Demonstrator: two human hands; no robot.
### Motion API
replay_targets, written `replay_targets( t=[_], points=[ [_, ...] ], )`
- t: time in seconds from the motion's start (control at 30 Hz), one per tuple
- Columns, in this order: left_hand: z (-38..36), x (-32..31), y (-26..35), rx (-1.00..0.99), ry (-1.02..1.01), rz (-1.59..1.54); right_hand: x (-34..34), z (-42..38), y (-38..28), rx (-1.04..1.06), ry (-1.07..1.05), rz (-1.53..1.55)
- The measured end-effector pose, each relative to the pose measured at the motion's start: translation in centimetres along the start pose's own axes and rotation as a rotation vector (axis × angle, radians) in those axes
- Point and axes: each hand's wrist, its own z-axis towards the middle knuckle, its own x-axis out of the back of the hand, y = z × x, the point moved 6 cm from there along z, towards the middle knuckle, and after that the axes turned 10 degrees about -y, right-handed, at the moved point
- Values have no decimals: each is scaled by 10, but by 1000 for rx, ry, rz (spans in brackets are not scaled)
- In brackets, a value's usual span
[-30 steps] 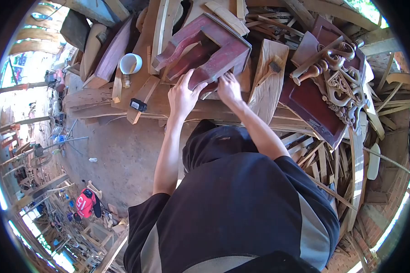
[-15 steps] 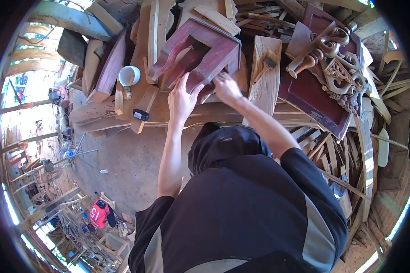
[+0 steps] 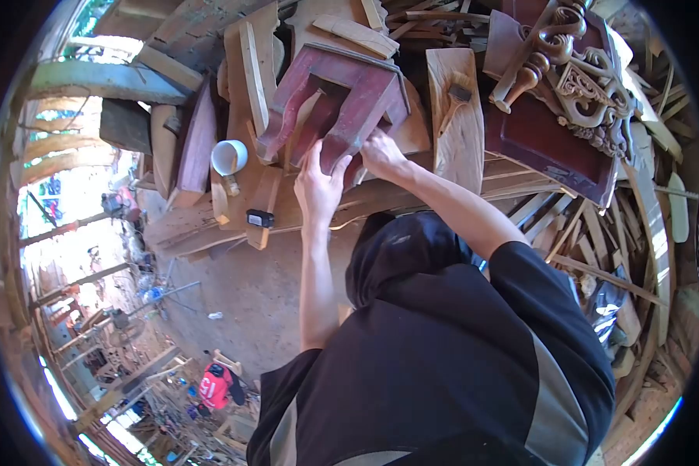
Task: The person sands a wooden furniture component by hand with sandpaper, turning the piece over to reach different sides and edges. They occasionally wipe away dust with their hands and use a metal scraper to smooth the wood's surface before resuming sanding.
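Note:
A small dark-red wooden stool [image 3: 365, 93] with shaped legs lies tipped on the bench, its legs pointing toward me. My left hand [image 3: 318, 186] is closed around the end of its near leg, thumb on one side and fingers on the other. On the right side of that leg, my right hand [image 3: 384, 157] is curled against the stool. Its fingertips are hidden, and whatever it may hold cannot be made out. A flat brush [image 3: 456, 97] lies on a light wooden board [image 3: 464, 147] to the right.
Left of the stool are a white cup [image 3: 229, 158] and a small black object [image 3: 260, 218] on a wood strip. Carved wooden pieces [image 3: 590, 89] rest on a dark-red panel [image 3: 551, 159] at right. Scrap wood [image 3: 598, 241] is piled below. A person in a red shirt [image 3: 216, 386] is farther off.
The view has shifted, so the bench and scene sit differently in the frame. My left hand stays on the stool's leg, and my right hand remains beside it with its fingers curled.

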Motion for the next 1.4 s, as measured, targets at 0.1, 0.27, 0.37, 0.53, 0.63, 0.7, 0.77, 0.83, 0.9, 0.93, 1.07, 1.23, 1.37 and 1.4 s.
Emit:
replay_targets(
  t=[0.1,0.27,0.37,0.53,0.63,0.7,0.77,0.83,0.9,0.93,1.07,1.23,1.37,1.4],
  points=[
    [0,-2,-2,31,-40,0,5,-20,-11,267,242,13],
    [4,0,3,38,-46,-31,-9,-22,-32,131,181,13],
    [-1,2,-1,38,-72,-16,7,-37,-15,143,133,78],
    [1,-4,-5,54,-90,-87,-21,-28,-29,179,234,65],
    [1,-4,-4,35,-84,-94,1,-32,-14,52,275,83],
    [1,-4,-3,48,-85,-89,9,-28,-7,40,347,-37],
    [1,-2,-2,64,-86,-79,-21,-31,-39,120,192,106],
    [0,-1,1,20,-40,-53,-18,-45,-54,342,185,63],
    [-3,-1,6,-8,19,-19,1,-41,-33,223,295,83],
    [-3,-1,7,8,16,-56,2,-34,-7,-92,306,167],
    [-9,10,6,25,30,-201,-23,-54,-57,540,117,110],
    [-24,53,-29,0,327,-174,-11,-13,-35,-8,-491,80],
    [-3,83,-72,54,364,-96,7,56,-13,131,500,-46],
    [3,86,-80,59,333,-95,7,67,-6,84,618,-238]
  ],
)
